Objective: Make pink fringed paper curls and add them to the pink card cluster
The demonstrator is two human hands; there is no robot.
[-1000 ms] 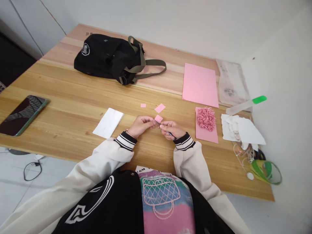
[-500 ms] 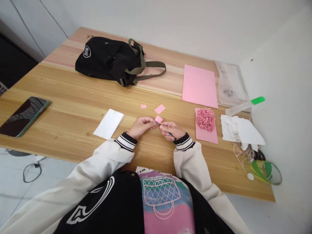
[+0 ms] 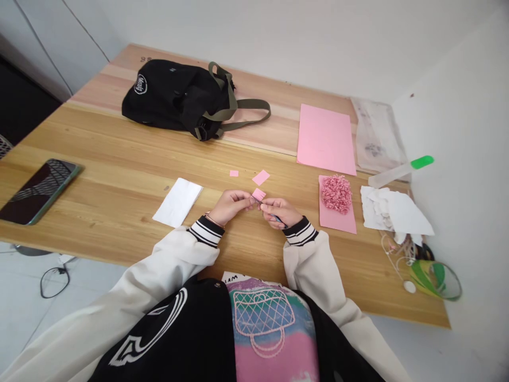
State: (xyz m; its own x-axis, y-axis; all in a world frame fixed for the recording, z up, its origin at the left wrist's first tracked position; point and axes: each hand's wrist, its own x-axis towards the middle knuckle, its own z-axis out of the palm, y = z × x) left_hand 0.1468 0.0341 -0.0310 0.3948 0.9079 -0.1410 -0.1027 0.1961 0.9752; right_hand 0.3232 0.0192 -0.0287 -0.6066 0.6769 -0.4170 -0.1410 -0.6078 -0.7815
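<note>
Wore a black jacket (image 3: 191,329) with white sleeves over a printed shirt (image 3: 264,345), close against the near edge of a wooden surface (image 3: 250,249). Had a black cable (image 3: 55,284) on the pale floor at left, below the surface. Pinched a small pink paper piece (image 3: 259,194), with thin slits along its far edge, in the closed grip of the left hand (image 3: 230,206), over the middle of the surface. Gripped small blue-handled scissors (image 3: 278,218) in the right hand (image 3: 285,212), fingers closed around the handle, blades at the paper. Had a round green-and-yellow item (image 3: 429,278) near the right corner, just beside a white disc (image 3: 409,287) and tangled cords (image 3: 401,248). Had white folded paper (image 3: 178,202) left of the left hand, and a dark-screened phone (image 3: 37,191) farther left. Had pink yarn (image 3: 336,194) on a pink card (image 3: 338,223) to the right, near torn white paper (image 3: 407,212). Had two loose pink pieces (image 3: 261,177) just beyond the hands, lying apart. Had a green-capped tube (image 3: 392,174) at far right, near a clear plastic sleeve (image 3: 377,130) and a large pink sheet (image 3: 326,139). Had a black bag (image 3: 170,98) with olive straps toward the back, before a pale wall (image 3: 278,42).
</note>
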